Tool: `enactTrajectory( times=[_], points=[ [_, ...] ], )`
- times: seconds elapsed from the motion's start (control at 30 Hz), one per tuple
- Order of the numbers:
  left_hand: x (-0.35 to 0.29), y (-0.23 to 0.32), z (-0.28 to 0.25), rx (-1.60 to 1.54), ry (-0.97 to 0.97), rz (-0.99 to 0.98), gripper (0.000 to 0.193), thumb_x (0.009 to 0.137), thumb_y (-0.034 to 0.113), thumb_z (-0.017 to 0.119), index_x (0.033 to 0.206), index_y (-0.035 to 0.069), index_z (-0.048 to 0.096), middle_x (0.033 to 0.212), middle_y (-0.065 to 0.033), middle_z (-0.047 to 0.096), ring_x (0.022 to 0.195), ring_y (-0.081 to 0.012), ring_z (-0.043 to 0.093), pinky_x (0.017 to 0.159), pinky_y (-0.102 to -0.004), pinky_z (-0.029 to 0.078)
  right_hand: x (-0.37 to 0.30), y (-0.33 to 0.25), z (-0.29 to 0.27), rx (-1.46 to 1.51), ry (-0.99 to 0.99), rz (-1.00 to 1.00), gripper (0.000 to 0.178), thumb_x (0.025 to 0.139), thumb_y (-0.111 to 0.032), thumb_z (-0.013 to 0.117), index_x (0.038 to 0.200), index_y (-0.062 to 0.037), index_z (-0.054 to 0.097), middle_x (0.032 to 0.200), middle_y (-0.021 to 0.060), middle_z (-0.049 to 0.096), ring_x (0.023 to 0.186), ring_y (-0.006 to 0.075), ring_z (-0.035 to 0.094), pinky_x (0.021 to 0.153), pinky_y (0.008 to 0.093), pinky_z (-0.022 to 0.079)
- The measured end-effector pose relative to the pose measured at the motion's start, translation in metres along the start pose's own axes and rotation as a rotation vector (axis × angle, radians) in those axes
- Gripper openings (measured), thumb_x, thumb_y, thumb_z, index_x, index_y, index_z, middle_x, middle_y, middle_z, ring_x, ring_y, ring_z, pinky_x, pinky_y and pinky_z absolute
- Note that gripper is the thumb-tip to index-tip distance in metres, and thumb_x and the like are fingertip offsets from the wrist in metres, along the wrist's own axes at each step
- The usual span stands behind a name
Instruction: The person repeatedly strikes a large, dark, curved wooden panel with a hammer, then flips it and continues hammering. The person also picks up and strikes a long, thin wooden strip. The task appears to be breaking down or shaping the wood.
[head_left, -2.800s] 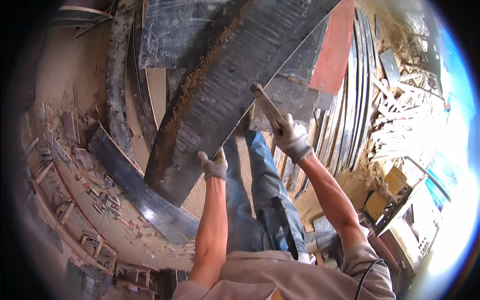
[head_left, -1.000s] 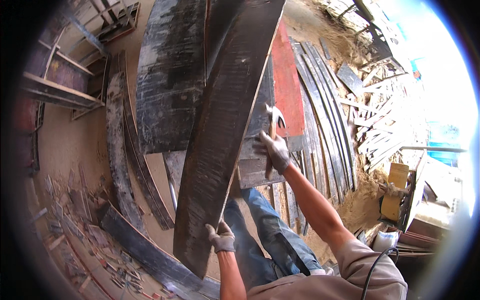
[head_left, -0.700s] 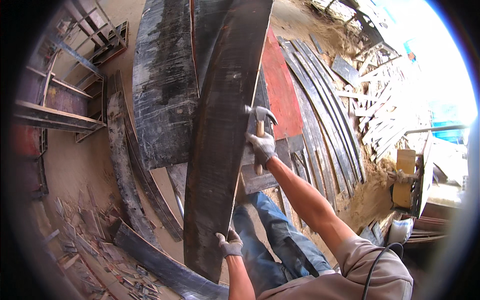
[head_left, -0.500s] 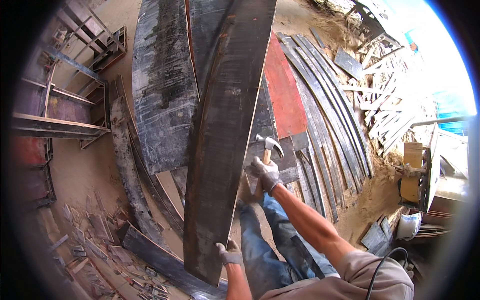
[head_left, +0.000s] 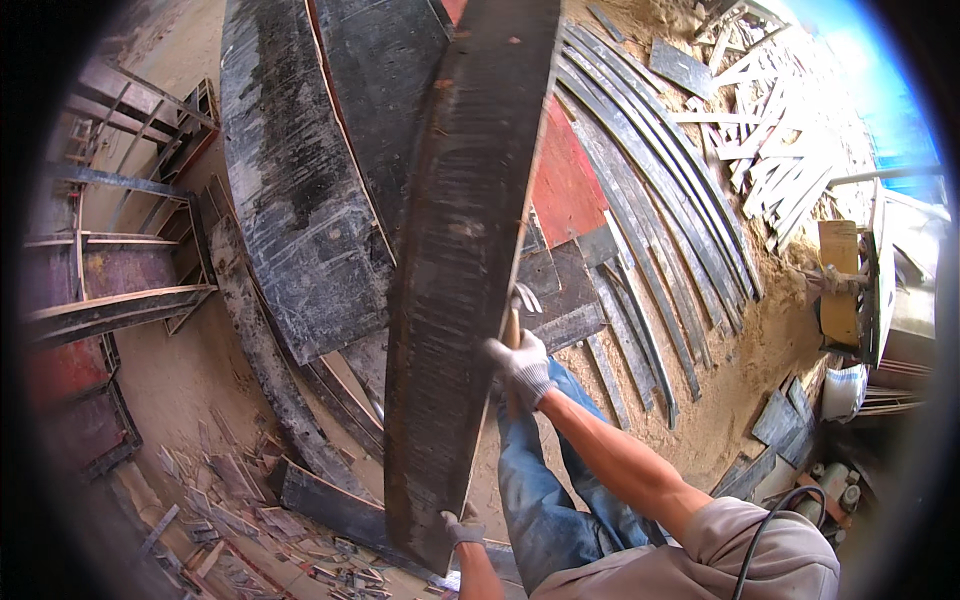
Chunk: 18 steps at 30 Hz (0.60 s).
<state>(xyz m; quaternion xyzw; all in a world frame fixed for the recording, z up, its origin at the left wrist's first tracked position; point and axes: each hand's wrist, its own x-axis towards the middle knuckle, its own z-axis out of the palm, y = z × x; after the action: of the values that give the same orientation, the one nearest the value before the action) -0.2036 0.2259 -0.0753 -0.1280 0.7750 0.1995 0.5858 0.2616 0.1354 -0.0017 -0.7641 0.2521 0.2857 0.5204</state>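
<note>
A long dark plywood board [head_left: 465, 260] stretches up through the middle of the view, its pale right edge toward me. My left hand [head_left: 463, 526], in a grey work glove, is closed on that edge near the board's near end; its fingertips are partly hidden. Also gloved, my right hand [head_left: 522, 364] is wrapped round the wooden handle of a claw hammer [head_left: 514, 326] and lies against the same edge farther up. The hammer's metal head shows just above the hand, close to the board.
Large dark panels [head_left: 300, 220] lie beyond and left of the board. On the right are a red panel [head_left: 567, 190], long curved strips [head_left: 660, 160] and a heap of scrap wood [head_left: 770, 150]. Wooden frames [head_left: 125, 270] stand at left. Offcuts [head_left: 250, 520] litter the ground at lower left.
My right hand with the hammer has come left and down to the board's edge. The board's near end has shifted slightly right and nearer, my left hand still on it.
</note>
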Motion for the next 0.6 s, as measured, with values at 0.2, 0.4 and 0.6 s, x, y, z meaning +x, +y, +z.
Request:
enactTrajectory(
  times=[0.2, 0.4, 0.6],
  points=[
    [0.021, 0.039, 0.032, -0.065, 0.022, 0.074, 0.049, 0.107, 0.042, 0.059, 0.131, 0.000, 0.064, 0.129, -0.0129, 0.072, 0.123, -0.0310, 0.067, 0.108, -0.0461, 0.057, 0.000, 0.056, -0.048, 0.029, -0.044, 0.165, 0.050, 0.088, -0.042, 0.077, 0.102, 0.0044, 0.068, 0.080, 0.0159, 0.073, 0.067, 0.0219, 0.073, 0.065, 0.0391, 0.058],
    [0.013, 0.054, 0.136, 0.192, -0.085, 0.007, 0.073, 0.102, 0.053, 0.064, 0.145, -0.004, 0.050, 0.147, -0.0165, 0.059, 0.137, -0.0320, 0.056, 0.114, -0.0521, 0.051, -0.039, 0.046, -0.153, -0.431, 0.292, -0.138, 0.051, 0.097, -0.044, 0.074, 0.118, 0.0007, 0.062, 0.092, 0.0201, 0.072, 0.083, 0.0287, 0.072, 0.073, 0.0430, 0.056],
    [-0.111, -0.066, 0.286, 1.719, 0.047, 1.551, 0.072, 0.102, 0.054, 0.060, 0.148, 0.000, 0.050, 0.143, -0.0258, 0.059, 0.133, -0.0399, 0.059, 0.107, -0.0480, 0.051, 0.012, -0.009, -0.188, 0.627, -0.067, 0.235, 0.028, 0.101, -0.027, 0.069, 0.112, -0.0035, 0.059, 0.081, 0.0033, 0.062, 0.059, 0.0125, 0.059, 0.049, 0.0290, 0.049]
  ],
)
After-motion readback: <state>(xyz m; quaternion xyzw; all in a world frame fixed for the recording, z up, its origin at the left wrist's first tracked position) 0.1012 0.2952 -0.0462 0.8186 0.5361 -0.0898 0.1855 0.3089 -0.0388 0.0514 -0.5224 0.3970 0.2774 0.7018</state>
